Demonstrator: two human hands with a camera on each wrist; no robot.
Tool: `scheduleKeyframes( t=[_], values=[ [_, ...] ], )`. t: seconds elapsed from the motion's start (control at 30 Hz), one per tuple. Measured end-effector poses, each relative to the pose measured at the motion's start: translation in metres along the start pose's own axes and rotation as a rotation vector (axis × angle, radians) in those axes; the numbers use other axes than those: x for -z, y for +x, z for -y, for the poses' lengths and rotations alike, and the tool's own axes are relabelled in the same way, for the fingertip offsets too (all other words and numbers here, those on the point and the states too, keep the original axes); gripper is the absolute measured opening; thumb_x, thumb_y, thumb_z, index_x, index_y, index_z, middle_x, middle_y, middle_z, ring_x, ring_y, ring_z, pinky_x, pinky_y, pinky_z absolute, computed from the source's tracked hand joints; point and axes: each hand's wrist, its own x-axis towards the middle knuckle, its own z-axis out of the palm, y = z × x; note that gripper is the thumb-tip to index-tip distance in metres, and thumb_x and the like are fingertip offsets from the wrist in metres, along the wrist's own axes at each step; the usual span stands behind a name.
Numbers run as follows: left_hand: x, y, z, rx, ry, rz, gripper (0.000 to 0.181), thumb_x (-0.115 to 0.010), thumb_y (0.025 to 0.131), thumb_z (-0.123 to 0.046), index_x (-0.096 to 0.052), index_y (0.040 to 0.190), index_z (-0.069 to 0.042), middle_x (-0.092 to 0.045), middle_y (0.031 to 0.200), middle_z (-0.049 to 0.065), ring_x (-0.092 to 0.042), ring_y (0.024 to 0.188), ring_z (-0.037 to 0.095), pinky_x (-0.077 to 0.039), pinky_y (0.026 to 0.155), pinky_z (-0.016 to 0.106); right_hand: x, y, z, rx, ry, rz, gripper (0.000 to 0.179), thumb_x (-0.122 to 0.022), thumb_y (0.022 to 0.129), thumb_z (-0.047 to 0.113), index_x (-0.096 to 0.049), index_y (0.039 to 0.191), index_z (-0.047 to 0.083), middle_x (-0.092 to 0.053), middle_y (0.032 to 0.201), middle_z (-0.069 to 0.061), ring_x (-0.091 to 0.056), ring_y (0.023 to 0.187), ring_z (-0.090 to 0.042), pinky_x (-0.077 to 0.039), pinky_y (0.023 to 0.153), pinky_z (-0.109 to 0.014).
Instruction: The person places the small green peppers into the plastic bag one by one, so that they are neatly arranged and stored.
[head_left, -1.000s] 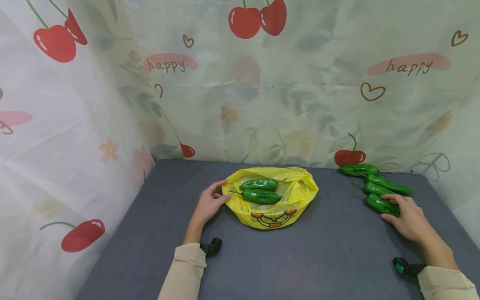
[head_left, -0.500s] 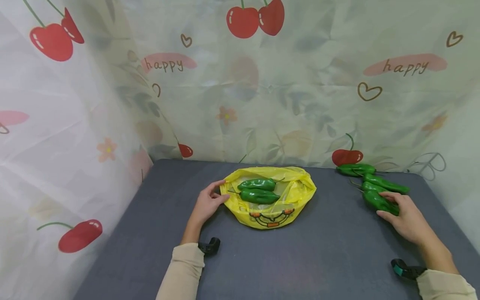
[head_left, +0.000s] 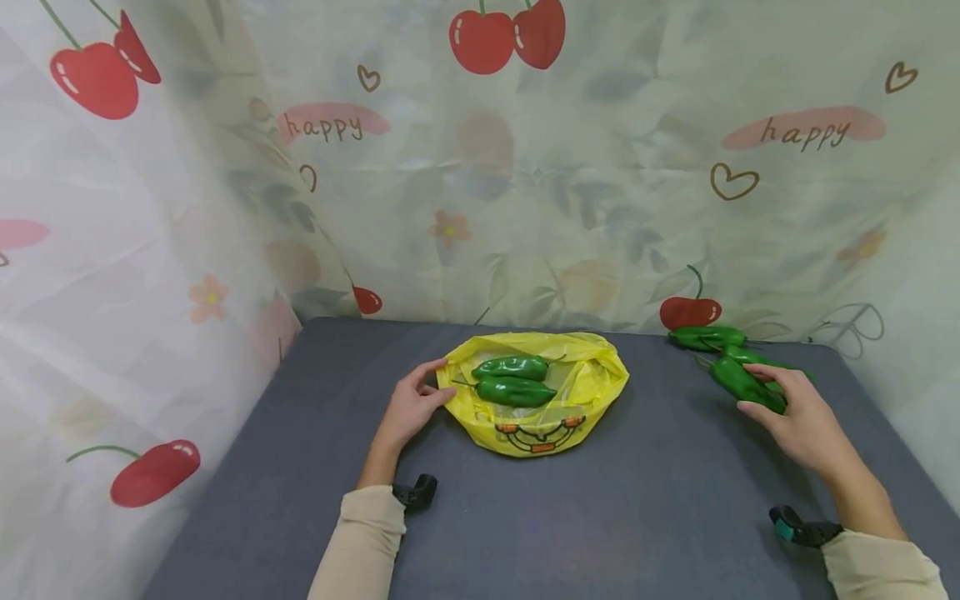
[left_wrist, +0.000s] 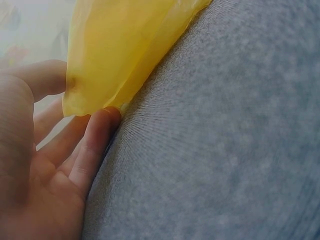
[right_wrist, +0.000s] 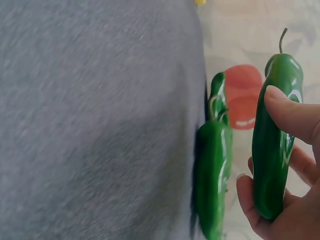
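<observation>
A yellow plastic bag (head_left: 536, 432) lies spread open on the table, with two green peppers (head_left: 516, 392) side by side inside it. My left hand (head_left: 408, 408) holds the bag's left edge, and in the left wrist view the yellow film (left_wrist: 120, 55) sits between thumb and fingers. At the right, my right hand (head_left: 806, 421) grips a green pepper (head_left: 744, 385) between thumb and fingers, raised off the table. The right wrist view shows this pepper's (right_wrist: 272, 145) whole length, stem upward. Other green peppers (head_left: 707, 337) lie behind it, partly hidden by the hand and the held pepper.
The grey table (head_left: 525, 525) stretches between both arms. A cloth printed with cherries (head_left: 480, 208) hangs along its back edge and left side. Black wrist cameras (head_left: 417, 492) are strapped to both wrists.
My right hand has picked up the nearest pepper and moved it up and slightly left, away from the others. The left hand stays at the bag's edge. The head view has shifted slightly.
</observation>
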Motion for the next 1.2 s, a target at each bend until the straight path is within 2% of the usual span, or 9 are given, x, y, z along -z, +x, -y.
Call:
scheduleKeyframes(
  t=[0.27,0.4,0.5,0.63,0.7,0.83,1.0,1.2],
  values=[
    [0.000,0.001,0.001,-0.010,-0.018,0.007,0.056,-0.076,0.092,-0.029,-0.058,0.145,-0.025,-0.065,0.134,0.007,-0.062,0.082,0.015,-0.048,0.074,0.030,0.005,0.006,0.019,0.029,-0.007,-0.004,0.058,-0.069,0.098,0.021,-0.048,0.148,0.000,-0.048,0.134,-0.029,-0.045,0.121,-0.048,-0.036,0.090,-0.063],
    [0.000,0.001,0.001,-0.004,-0.011,0.004,0.055,-0.076,0.092,-0.030,-0.058,0.144,-0.026,-0.066,0.128,0.008,-0.062,0.082,0.015,-0.048,0.074,0.030,0.007,0.011,0.029,0.044,-0.025,0.001,0.057,-0.071,0.098,0.023,-0.050,0.146,0.001,-0.050,0.133,-0.028,-0.048,0.118,-0.045,-0.039,0.086,-0.061],
    [0.000,0.001,0.000,-0.001,-0.005,0.003,0.054,-0.076,0.093,-0.030,-0.058,0.144,-0.026,-0.066,0.128,0.009,-0.063,0.082,0.015,-0.048,0.073,0.029,0.007,0.014,0.035,0.055,-0.033,0.009,0.056,-0.072,0.097,0.024,-0.052,0.144,0.001,-0.051,0.132,-0.027,-0.049,0.115,-0.043,-0.042,0.084,-0.055],
    [0.000,-0.001,-0.001,-0.002,-0.012,0.001,0.054,-0.076,0.093,-0.030,-0.058,0.144,-0.026,-0.064,0.136,0.007,-0.063,0.083,0.015,-0.048,0.075,0.030,0.008,0.019,0.044,0.078,-0.026,0.016,0.056,-0.073,0.096,0.022,-0.053,0.143,0.002,-0.052,0.132,-0.026,-0.051,0.115,-0.041,-0.042,0.085,-0.044],
    [-0.001,-0.001,-0.001,-0.004,-0.014,0.001,0.055,-0.076,0.093,-0.030,-0.058,0.144,-0.026,-0.063,0.138,0.007,-0.063,0.084,0.015,-0.048,0.075,0.031,0.007,0.021,0.048,0.089,-0.014,0.021,0.056,-0.073,0.095,0.021,-0.053,0.144,0.002,-0.052,0.133,-0.026,-0.051,0.116,-0.041,-0.042,0.086,-0.045],
    [-0.001,-0.001,-0.001,-0.007,-0.010,-0.003,0.055,-0.076,0.093,-0.030,-0.058,0.145,-0.025,-0.060,0.144,0.006,-0.063,0.085,0.016,-0.048,0.076,0.031,0.004,0.025,0.056,0.102,0.002,0.030,0.057,-0.073,0.096,0.019,-0.051,0.145,0.001,-0.051,0.135,-0.027,-0.050,0.116,-0.042,-0.042,0.087,-0.058],
    [-0.001,-0.001,0.000,-0.004,-0.018,-0.010,0.055,-0.076,0.093,-0.029,-0.058,0.144,-0.025,-0.055,0.151,0.005,-0.064,0.087,0.016,-0.050,0.077,0.030,0.002,0.031,0.061,0.121,0.007,0.032,0.057,-0.073,0.095,0.017,-0.052,0.145,0.001,-0.052,0.135,-0.027,-0.051,0.116,-0.044,-0.042,0.086,-0.059],
    [0.000,-0.001,0.001,-0.014,-0.006,-0.002,0.055,-0.074,0.093,-0.029,-0.057,0.146,-0.028,-0.056,0.149,0.006,-0.064,0.086,0.015,-0.049,0.074,0.030,0.000,0.037,0.069,0.142,0.020,0.056,0.055,-0.072,0.096,0.017,-0.052,0.145,0.001,-0.051,0.138,-0.026,-0.048,0.124,-0.047,-0.040,0.091,-0.062]
  ],
)
